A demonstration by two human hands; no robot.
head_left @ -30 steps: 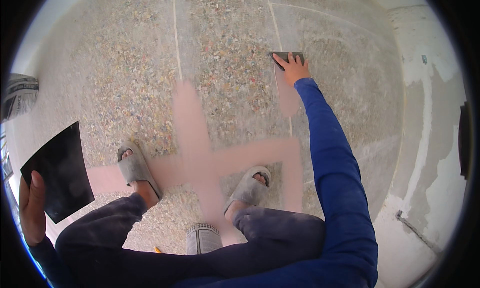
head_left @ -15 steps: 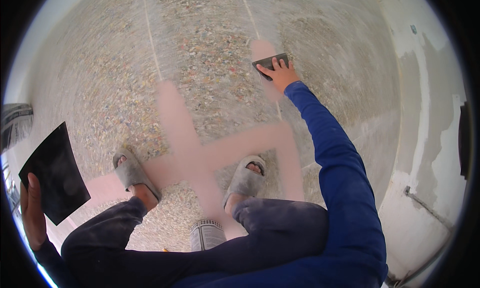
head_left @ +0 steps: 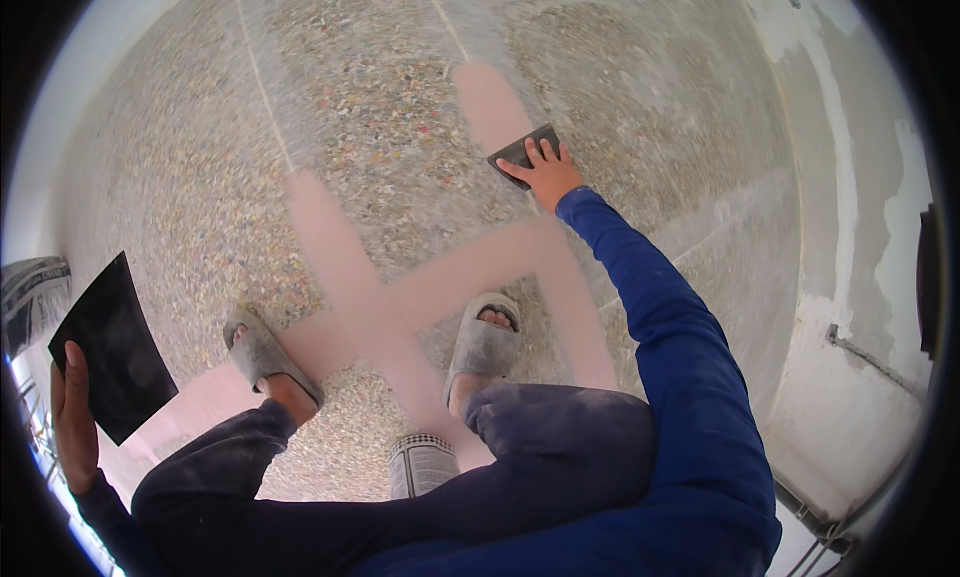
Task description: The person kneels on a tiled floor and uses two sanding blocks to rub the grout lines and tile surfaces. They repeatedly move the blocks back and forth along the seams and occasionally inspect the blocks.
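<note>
Right hand (head_left: 550, 177) atop plate (head_left: 516, 154), left (head_left: 76, 417) gripping sheet (head_left: 120, 352).

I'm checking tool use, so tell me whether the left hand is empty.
No: the left hand holds a black sheet by its lower left edge.

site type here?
Probably a room under renovation: rough floor of multicoloured chips, matte pale-pink coated strips across it, and a patchy grey-and-white unfinished wall.
</note>
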